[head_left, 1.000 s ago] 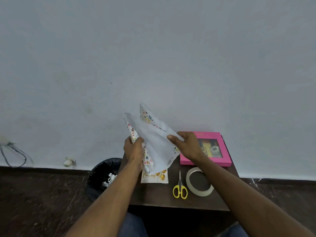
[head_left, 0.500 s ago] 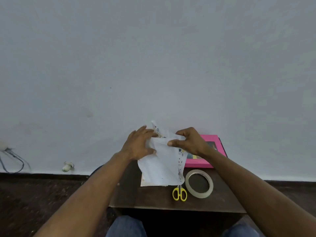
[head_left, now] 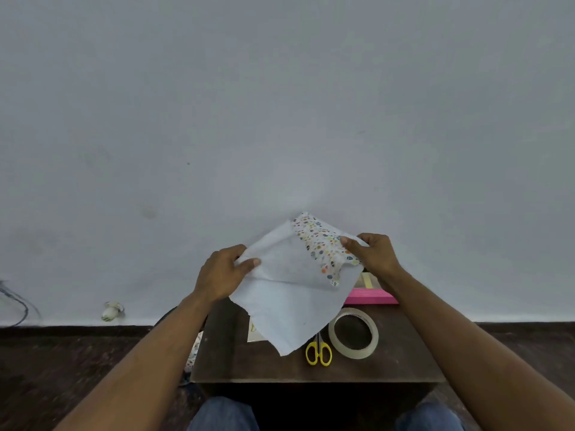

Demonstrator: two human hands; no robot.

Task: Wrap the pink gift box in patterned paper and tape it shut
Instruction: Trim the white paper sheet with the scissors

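Note:
I hold a sheet of patterned paper (head_left: 292,284) in the air above the small dark table (head_left: 404,362), its white back facing me and a dotted colourful corner folded over at the top right. My left hand (head_left: 224,272) pinches its left edge. My right hand (head_left: 373,255) pinches the dotted corner. The pink gift box (head_left: 371,296) lies at the back right of the table, mostly hidden behind the paper and my right wrist. A roll of tape (head_left: 353,333) lies flat in front of the box.
Yellow-handled scissors (head_left: 318,353) lie left of the tape. Another printed sheet (head_left: 253,332) peeks out under the held paper. A dark waste bin (head_left: 174,315) stands left of the table, mostly behind my left arm. A white wall rises right behind the table.
The paper has been pulled open wider between my hands, which moved apart. My view has dropped closer over the table, and the box is more hidden.

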